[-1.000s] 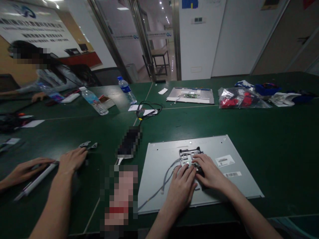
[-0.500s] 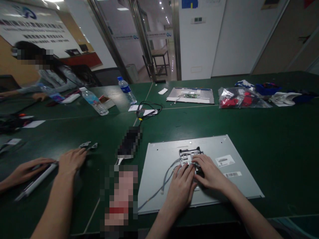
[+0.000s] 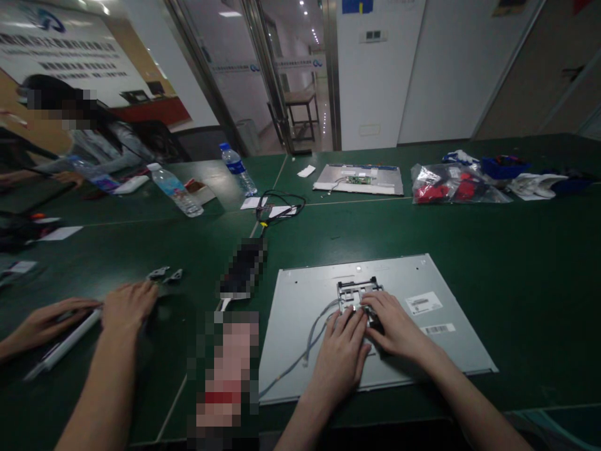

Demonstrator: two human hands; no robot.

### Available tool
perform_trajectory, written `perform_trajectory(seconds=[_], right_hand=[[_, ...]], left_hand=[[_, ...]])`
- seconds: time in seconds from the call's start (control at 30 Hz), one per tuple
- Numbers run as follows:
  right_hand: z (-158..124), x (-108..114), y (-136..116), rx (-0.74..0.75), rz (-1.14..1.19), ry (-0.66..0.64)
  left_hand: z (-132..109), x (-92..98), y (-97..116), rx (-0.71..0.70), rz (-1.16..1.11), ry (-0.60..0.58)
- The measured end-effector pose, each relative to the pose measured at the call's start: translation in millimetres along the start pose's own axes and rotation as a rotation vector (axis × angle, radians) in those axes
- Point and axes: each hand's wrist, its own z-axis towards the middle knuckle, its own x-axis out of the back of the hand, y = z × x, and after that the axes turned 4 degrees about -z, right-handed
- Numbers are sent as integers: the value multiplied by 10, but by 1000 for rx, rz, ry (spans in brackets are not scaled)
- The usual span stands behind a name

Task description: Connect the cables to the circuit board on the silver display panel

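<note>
A grey metal display panel (image 3: 422,279) lies flat on the green table (image 3: 516,250) in front of me. My left hand (image 3: 341,357) and my right hand (image 3: 392,326) rest side by side on its middle, fingertips pressed on a small black bracket (image 3: 357,291) and the part just below it. A grey cable (image 3: 312,332) curves away from under my left hand toward the panel's front left edge. What lies beneath my fingers is hidden.
A co-worker's two hands (image 3: 126,307) at the left hold a long white strip (image 3: 61,346). Water bottles (image 3: 176,190), a black cable loop (image 3: 279,207), a second panel (image 3: 359,180) and a plastic bag of parts (image 3: 453,185) lie farther back. Another person sits at far left.
My hands stay in place on the bracket. The co-worker's nearer hand has drawn back slightly to the left.
</note>
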Motion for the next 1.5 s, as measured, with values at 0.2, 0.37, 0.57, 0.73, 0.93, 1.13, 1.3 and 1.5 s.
perform_trajectory(seconds=[0.2,0.37,0.57,0.73,0.93,1.13,1.3,1.5], right_hand=[[0,-6,17,7,-6,-4],[-5,9,0,7,-4,-6],[-7,26,-13,10,-17,-16],[-10,40,-16,13,-33,-25],[-13,40,-22,9,-33,-22],[-14,75,-54,0,-41,-33],[-17,85,-65,1,-37,-27],[-20,94,-71,6,-35,-29]], left_hand=[[5,-3,10,13,0,-5],[0,-13,9,17,-11,10],[5,-2,17,16,-1,26],[9,-11,17,16,-9,20],[11,0,17,6,0,21],[14,3,24,9,9,1],[9,-9,22,14,11,5],[6,19,34,-6,31,1]])
